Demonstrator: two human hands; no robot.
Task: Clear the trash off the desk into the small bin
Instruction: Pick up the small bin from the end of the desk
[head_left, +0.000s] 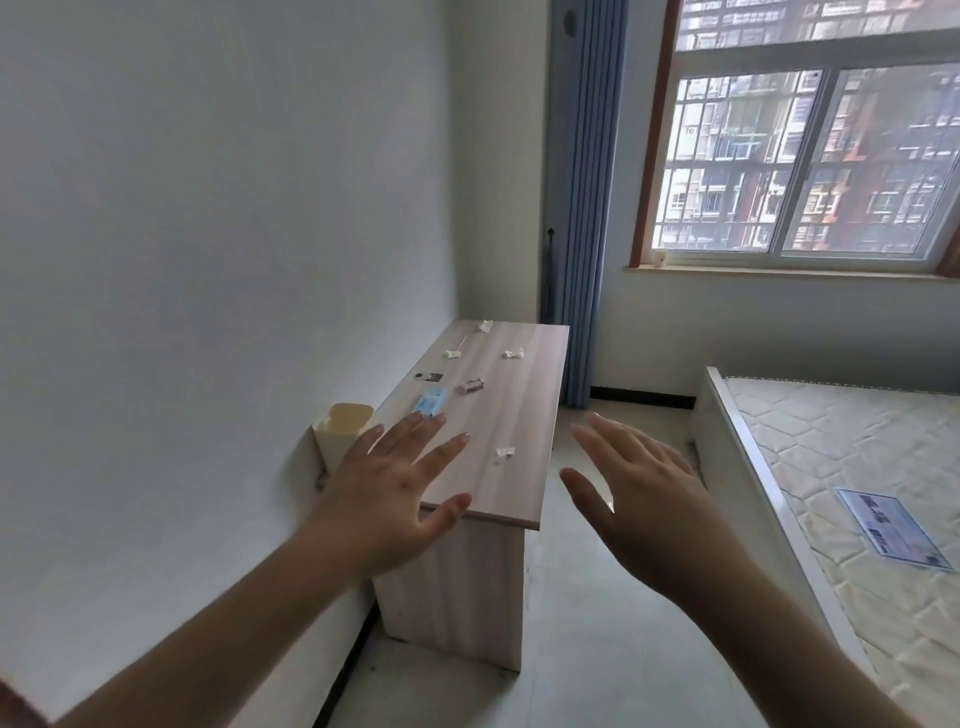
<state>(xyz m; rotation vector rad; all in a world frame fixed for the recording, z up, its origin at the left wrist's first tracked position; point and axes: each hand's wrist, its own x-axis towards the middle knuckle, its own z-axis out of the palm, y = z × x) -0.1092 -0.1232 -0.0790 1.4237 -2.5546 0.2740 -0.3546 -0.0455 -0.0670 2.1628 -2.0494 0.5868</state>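
Note:
A light wooden desk (514, 410) stands against the left wall. Trash lies scattered on it: a blue wrapper (430, 402), a pink-and-white wrapper (471, 385), a black-and-white tag (428, 376), a thin stick (460, 343) and several crumpled white scraps, one of them near the front (503, 454). A small cream bin (343, 431) sits on the desk's near left corner by the wall. My left hand (395, 488) hovers open over the near end of the desk, partly hiding the bin. My right hand (639, 488) is open in the air, right of the desk.
A bed with a bare quilted mattress (852, 467) and a paper label (888, 527) fills the right side. Tiled floor (587, 597) runs between desk and bed. A blue curtain (582, 208) and a window (810, 166) are behind the desk.

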